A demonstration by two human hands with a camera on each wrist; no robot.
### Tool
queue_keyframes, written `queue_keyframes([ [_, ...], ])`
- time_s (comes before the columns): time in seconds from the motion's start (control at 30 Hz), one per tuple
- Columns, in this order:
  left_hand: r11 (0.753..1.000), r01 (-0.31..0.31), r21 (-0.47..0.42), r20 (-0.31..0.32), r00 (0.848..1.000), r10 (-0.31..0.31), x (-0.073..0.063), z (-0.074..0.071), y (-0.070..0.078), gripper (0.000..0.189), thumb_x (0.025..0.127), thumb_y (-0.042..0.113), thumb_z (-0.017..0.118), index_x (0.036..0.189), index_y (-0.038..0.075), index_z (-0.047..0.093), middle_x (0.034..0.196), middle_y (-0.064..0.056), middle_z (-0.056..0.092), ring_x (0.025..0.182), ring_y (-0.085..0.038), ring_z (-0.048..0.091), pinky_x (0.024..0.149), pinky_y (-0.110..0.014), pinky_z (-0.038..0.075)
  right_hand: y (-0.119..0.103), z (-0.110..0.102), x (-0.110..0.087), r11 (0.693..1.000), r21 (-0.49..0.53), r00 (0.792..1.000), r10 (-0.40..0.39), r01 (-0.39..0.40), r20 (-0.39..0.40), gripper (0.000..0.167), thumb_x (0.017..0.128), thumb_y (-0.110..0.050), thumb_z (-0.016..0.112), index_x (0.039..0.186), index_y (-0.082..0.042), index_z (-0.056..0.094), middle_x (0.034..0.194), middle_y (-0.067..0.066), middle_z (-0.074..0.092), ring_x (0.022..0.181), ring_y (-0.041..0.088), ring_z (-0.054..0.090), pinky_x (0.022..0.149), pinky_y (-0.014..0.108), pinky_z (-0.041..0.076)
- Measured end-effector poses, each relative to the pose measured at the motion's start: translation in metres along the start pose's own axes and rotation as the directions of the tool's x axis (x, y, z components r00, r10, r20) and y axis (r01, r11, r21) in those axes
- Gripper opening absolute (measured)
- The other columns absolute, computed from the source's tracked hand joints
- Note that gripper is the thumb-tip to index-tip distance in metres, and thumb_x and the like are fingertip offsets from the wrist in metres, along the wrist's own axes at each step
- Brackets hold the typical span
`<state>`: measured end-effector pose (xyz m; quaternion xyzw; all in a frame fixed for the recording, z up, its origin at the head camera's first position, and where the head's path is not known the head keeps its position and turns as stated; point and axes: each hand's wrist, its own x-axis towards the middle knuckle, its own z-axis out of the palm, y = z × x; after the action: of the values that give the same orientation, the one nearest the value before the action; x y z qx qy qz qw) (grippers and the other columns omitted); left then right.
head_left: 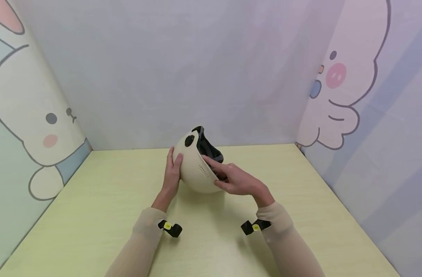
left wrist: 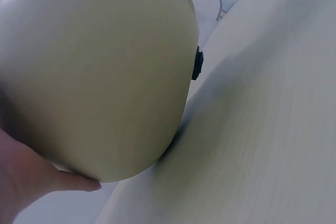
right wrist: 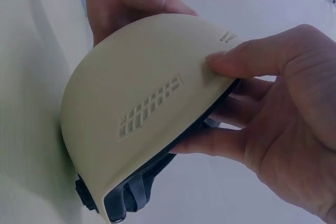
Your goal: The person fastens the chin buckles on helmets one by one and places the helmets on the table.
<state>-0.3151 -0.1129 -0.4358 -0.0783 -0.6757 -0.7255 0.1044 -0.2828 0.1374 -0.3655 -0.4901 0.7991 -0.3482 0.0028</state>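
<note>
A cream helmet [head_left: 193, 169] leans tilted on the table, its black-lined opening turned up and to the right. My left hand [head_left: 171, 171] holds the rounded shell from the left, thumb and fingers spread against it. In the left wrist view the shell [left wrist: 105, 72] fills much of the picture, with part of that hand [left wrist: 31, 177] along its lower edge. My right hand [right wrist: 283, 103] grips the rim, thumb on the outer shell beside the slotted vents [right wrist: 149, 107] and fingers inside. A black strap [right wrist: 135, 191] shows within the opening. On the shell sits a round black knob [head_left: 189, 141].
The pale yellow-green table [head_left: 93, 207] runs back to a plain light wall [head_left: 197, 69]. Side walls with cartoon animals [head_left: 51, 127] flank it. A small black camera is strapped to each sleeve [head_left: 138, 238].
</note>
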Motion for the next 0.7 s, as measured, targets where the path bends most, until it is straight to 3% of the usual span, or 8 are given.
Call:
queue_keyframes([
  [0.07, 1.0, 0.004, 0.013, -0.006, 1.0, -0.004, 0.0, 0.0, 0.002, 0.073, 0.102, 0.05, 0.046, 0.162, 0.026, 0.011, 0.164, -0.003, 0.016, 0.144, -0.025, 0.029, 0.112, -0.054, 0.031, -0.003, 0.0, 0.0, 0.999, -0.035, 1.0, 0.018, -0.018, 0.006, 0.084, 0.094, 0.005, 0.059, 0.162, -0.013, 0.012, 0.077, 0.0, 0.059, 0.064, 0.007, 0.051, 0.069, 0.028, 0.049],
  [0.13, 1.0, -0.001, 0.028, -0.007, 1.0, 0.001, 0.0, 0.0, 0.004, 0.073, 0.102, 0.048, 0.047, 0.162, 0.025, 0.012, 0.164, -0.003, 0.016, 0.144, -0.025, 0.028, 0.112, -0.053, 0.031, -0.004, 0.0, 0.0, 0.999, -0.041, 0.999, 0.036, -0.035, 0.014, 0.088, 0.095, 0.006, 0.057, 0.162, -0.015, 0.006, 0.066, -0.004, 0.041, 0.058, 0.006, 0.04, 0.066, 0.028, 0.045],
  [0.2, 0.999, -0.012, 0.039, -0.003, 1.0, 0.012, 0.0, 0.001, 0.005, 0.072, 0.103, 0.044, 0.047, 0.162, 0.024, 0.012, 0.165, -0.003, 0.015, 0.146, -0.023, 0.025, 0.114, -0.052, 0.029, -0.006, 0.001, 0.0, 0.999, -0.015, 0.999, 0.04, -0.04, 0.019, 0.09, 0.096, 0.006, 0.056, 0.162, -0.017, -0.001, 0.079, 0.0, 0.051, 0.061, 0.008, 0.042, 0.065, 0.029, 0.046],
  [0.27, 0.999, -0.03, 0.044, -0.007, 1.0, 0.03, 0.0, 0.001, 0.007, 0.071, 0.103, 0.041, 0.048, 0.162, 0.023, 0.012, 0.165, -0.004, 0.015, 0.147, -0.023, 0.022, 0.115, -0.051, 0.026, -0.005, 0.002, 0.0, 0.999, 0.007, 0.999, 0.038, -0.038, 0.015, 0.092, 0.096, 0.007, 0.055, 0.162, -0.018, -0.004, 0.107, 0.009, 0.059, 0.068, 0.01, 0.048, 0.067, 0.029, 0.048],
  [0.33, 0.998, -0.042, 0.047, -0.023, 0.999, 0.043, 0.001, 0.002, 0.008, 0.071, 0.102, 0.04, 0.048, 0.162, 0.023, 0.014, 0.165, -0.004, 0.016, 0.147, -0.023, 0.022, 0.116, -0.05, 0.025, -0.005, 0.003, 0.0, 0.999, 0.019, 0.999, 0.032, -0.032, 0.003, 0.091, 0.096, 0.007, 0.055, 0.162, -0.018, -0.003, 0.135, 0.015, 0.05, 0.077, 0.014, 0.055, 0.07, 0.029, 0.051],
  [0.4, 0.998, -0.048, 0.047, -0.04, 0.998, 0.05, 0.001, 0.003, 0.008, 0.07, 0.102, 0.04, 0.05, 0.161, 0.023, 0.017, 0.164, -0.004, 0.018, 0.147, -0.022, 0.023, 0.116, -0.05, 0.025, -0.005, 0.004, 0.001, 0.999, 0.022, 0.999, 0.032, -0.031, -0.01, 0.09, 0.096, 0.008, 0.056, 0.162, -0.017, 0.001, 0.152, 0.017, 0.037, 0.091, 0.018, 0.059, 0.075, 0.032, 0.054],
  [0.7, 0.994, -0.062, 0.087, -0.069, 0.995, 0.069, 0.001, 0.004, 0.011, 0.067, 0.101, 0.041, 0.051, 0.16, 0.02, 0.026, 0.162, -0.006, 0.027, 0.145, -0.022, 0.028, 0.115, -0.051, 0.027, -0.007, 0.01, 0.007, 0.993, 0.112, 0.999, 0.041, -0.039, -0.019, 0.085, 0.093, 0.009, 0.058, 0.16, -0.014, 0.011, 0.151, 0.019, 0.034, 0.11, 0.028, 0.062, 0.08, 0.033, 0.056],
])
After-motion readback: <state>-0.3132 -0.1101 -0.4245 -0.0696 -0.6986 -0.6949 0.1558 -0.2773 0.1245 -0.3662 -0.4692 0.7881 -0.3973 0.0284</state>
